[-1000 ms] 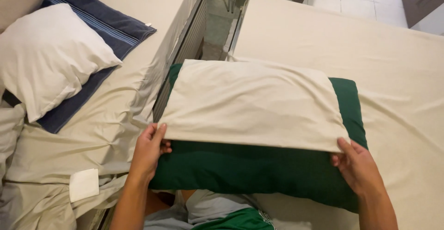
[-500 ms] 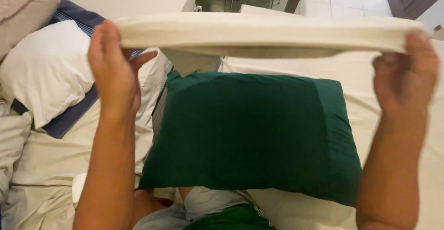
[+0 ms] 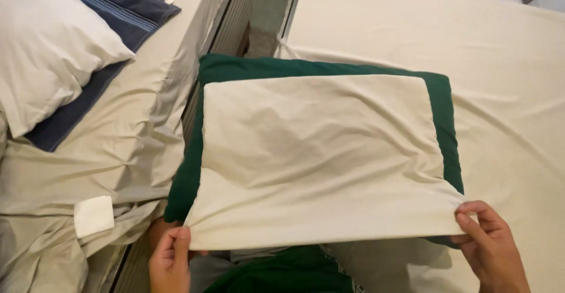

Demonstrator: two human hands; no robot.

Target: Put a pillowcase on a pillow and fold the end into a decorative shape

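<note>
Left hand (image 3: 170,260) pinches the cream case (image 3: 318,157) at its 7 o'clock corner; right hand (image 3: 491,246) grips the 5 o'clock corner, hands wide apart so the near hem is stretched taut. Case lies flat on the green pillow (image 3: 441,101), approx. centred, w/ green border showing at 9, 12 & 3 o'clock. White pillow (image 3: 50,51) lies at 10 o'clock on the other bed.

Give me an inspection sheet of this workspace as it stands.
Surface: right bed, cream sheet, creased.
Job's things: cream pillowcase spread flat over green pillow; green border shows at top and both sides.
Clutter: white pillow on navy towel on left bed; small white tag.
Hands: left hand and right hand each pinch a near corner of the pillowcase.
Cables: nothing seen.
Surroundings: gap between beds.
</note>
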